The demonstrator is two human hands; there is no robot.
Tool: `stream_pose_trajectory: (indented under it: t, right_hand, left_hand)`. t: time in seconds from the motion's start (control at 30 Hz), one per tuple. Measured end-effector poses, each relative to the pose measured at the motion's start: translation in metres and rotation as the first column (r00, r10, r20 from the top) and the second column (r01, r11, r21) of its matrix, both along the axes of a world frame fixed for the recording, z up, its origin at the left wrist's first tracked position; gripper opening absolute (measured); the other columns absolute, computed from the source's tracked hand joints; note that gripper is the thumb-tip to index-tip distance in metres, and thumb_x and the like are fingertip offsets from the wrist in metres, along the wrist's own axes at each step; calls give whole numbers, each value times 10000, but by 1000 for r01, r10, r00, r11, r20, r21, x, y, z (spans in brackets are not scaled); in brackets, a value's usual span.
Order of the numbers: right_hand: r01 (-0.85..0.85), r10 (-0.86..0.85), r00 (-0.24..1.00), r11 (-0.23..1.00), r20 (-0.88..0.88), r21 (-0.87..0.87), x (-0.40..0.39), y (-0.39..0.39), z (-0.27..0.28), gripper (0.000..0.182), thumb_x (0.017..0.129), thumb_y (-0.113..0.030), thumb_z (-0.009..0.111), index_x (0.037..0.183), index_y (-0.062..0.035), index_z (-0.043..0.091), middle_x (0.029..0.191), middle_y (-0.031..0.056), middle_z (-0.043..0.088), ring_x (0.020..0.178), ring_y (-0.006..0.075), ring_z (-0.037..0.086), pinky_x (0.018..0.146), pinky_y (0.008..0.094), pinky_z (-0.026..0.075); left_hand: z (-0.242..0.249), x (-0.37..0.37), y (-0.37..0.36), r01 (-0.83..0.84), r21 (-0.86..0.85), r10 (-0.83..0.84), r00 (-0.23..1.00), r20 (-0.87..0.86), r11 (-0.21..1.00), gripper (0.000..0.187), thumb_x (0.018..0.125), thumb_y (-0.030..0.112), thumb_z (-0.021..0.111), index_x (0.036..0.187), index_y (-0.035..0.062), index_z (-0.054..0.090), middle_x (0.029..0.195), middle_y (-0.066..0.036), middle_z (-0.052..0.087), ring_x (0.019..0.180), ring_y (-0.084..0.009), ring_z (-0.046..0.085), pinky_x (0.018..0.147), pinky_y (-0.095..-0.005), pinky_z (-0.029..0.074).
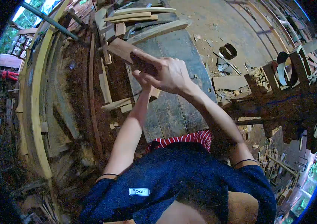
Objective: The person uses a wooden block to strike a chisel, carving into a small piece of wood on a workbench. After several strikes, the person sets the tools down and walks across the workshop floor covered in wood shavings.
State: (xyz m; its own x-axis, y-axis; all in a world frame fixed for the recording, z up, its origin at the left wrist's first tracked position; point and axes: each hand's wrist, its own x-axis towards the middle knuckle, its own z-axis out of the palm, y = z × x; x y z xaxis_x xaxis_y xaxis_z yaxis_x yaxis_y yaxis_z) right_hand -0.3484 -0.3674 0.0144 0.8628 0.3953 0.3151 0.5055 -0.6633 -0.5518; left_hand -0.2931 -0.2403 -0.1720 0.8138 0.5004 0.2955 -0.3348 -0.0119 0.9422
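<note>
A brown wooden block [120, 48] is held out over the grey workbench [171, 112], its far end pointing up and left. My right hand [171, 74] is wrapped round the near end, with a finger stretched along the top. A dark patch, shadow or hollow, shows on the block below that finger. My left hand [144, 79] grips the block from beneath at its near end, partly covered by the right hand. A pale piece of wood [154, 93] shows just behind the left wrist.
A handsaw [147, 27] and several wood strips [132, 16] lie at the bench's far end. A thicker wood bar [160, 31] rests nearby. Long planks [37, 93] run along the left. A dark ring [228, 51] lies on the floor at right, near a wooden frame [270, 84].
</note>
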Motion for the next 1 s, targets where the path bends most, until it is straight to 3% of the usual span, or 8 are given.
stream_pose_trajectory:
  t: [0.13, 0.2, 0.27, 0.33, 0.4, 0.43, 0.5, 1.0]
  right_hand:
    - [2, -6, 1000, 969, 16, 248, -10, -12, -19, 699, 895, -544, 622, 1514, -324, 383, 982, 208, 711, 866, 414, 693, 766, 491, 560]
    - [107, -66, 987, 948, -145, 300, -18, -28, -28, 719, 894, -532, 637, 1521, -292, 378, 1091, 214, 703, 934, 403, 697, 814, 473, 558]
    - [164, -84, 938, 962, -336, 218, -30, -43, -26, 674, 920, -385, 658, 1512, -185, 406, 1268, 222, 646, 1140, 402, 645, 943, 420, 514]
    - [253, -114, 906, 917, -407, 307, -39, -56, -45, 671, 925, -378, 661, 1509, -161, 413, 1366, 228, 583, 1229, 360, 605, 1004, 397, 479]
    - [282, -141, 904, 906, -403, 316, -45, -67, -69, 708, 909, -462, 657, 1525, -244, 383, 1255, 202, 659, 1073, 392, 675, 928, 428, 528]
    - [292, -161, 919, 893, -361, 344, -48, -70, -75, 710, 911, -449, 658, 1526, -227, 383, 1306, 195, 632, 1132, 382, 649, 964, 419, 510]
    - [333, -161, 898, 857, -409, 394, -54, -75, -80, 712, 915, -427, 659, 1524, -178, 387, 1420, 173, 561, 1265, 343, 580, 1040, 398, 464]
    - [376, -198, 871, 858, -450, 350, -68, -85, -95, 706, 910, -427, 674, 1525, -230, 389, 1399, 175, 577, 1227, 357, 604, 1020, 413, 481]
  left_hand:
    - [29, -12, 20, 185, -200, -197, 979, -42, 962, 81, 913, 95, 702, 934, 62, 631, 844, -56, 689, 750, -138, 663, 623, -291, 499]
    - [45, -13, 35, 308, -279, -344, 935, -90, 910, 77, 911, 93, 703, 926, 70, 631, 836, -54, 690, 743, -137, 667, 617, -289, 499]
    - [75, -16, 45, 427, -223, -476, 842, -254, 876, 148, 928, 151, 711, 849, 86, 604, 648, -13, 625, 575, -102, 607, 533, -274, 448]
    - [111, -27, 33, 204, 10, -195, 949, -249, 979, 235, 947, 189, 694, 780, 103, 554, 570, 7, 535, 496, -104, 519, 539, -293, 454]
    - [75, -7, 49, 239, -455, -236, 970, 64, 858, 330, 956, 199, 680, 706, 131, 474, 542, 28, 465, 451, -109, 442, 540, -322, 461]
    - [74, -10, 52, 141, -364, -149, 989, 7, 920, 377, 951, 181, 681, 687, 152, 413, 533, 31, 431, 438, -110, 417, 541, -343, 463]
    - [76, -13, 52, 208, -382, -210, 977, 36, 900, 370, 947, 174, 681, 693, 151, 413, 534, 26, 433, 441, -112, 422, 538, -344, 461]
    - [73, -13, 26, 348, -358, -371, 929, 4, 866, 334, 943, 143, 617, 709, 153, 378, 483, 32, 355, 386, -92, 339, 494, -330, 406]
